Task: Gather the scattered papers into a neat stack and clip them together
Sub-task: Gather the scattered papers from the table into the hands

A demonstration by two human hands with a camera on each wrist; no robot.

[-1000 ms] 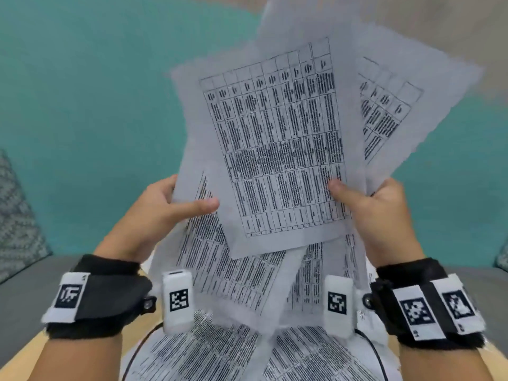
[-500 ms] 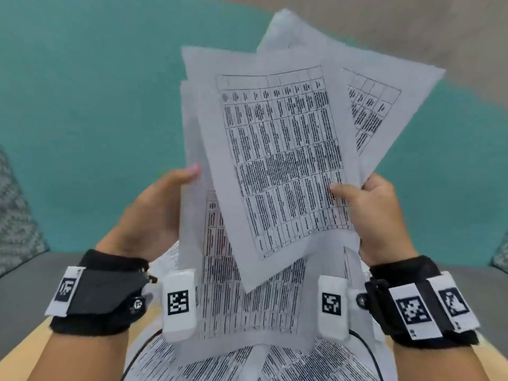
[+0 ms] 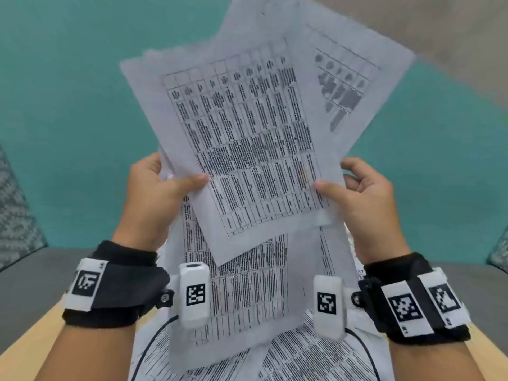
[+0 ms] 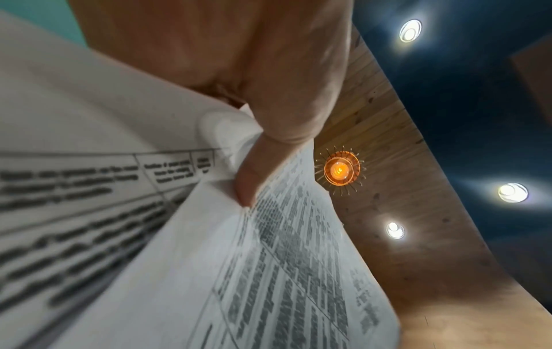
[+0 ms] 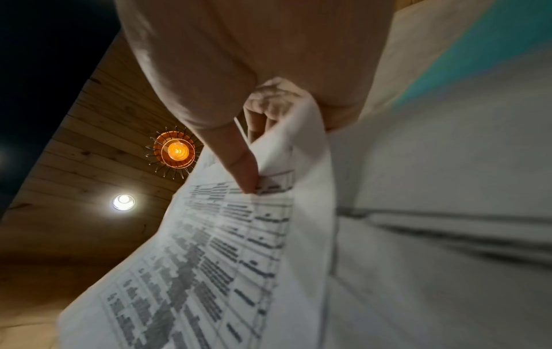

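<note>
Pinching fanned papers (image 3: 247, 149) at both sides, left hand (image 3: 154, 199) and right hand (image 3: 368, 199); loose skewed sheets could slip out below thumbs.

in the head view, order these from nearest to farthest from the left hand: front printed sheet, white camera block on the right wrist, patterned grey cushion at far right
1. Front white printed table sheet: pinched by the left hand itself, centre.
2. White tagged camera block on the right wrist: lower right of centre.
3. Patterned grey cushion: far right edge.

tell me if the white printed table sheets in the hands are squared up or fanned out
Fanned out. The white printed table sheets splay at different angles between the left hand and right hand, corners sticking out unevenly.
</note>
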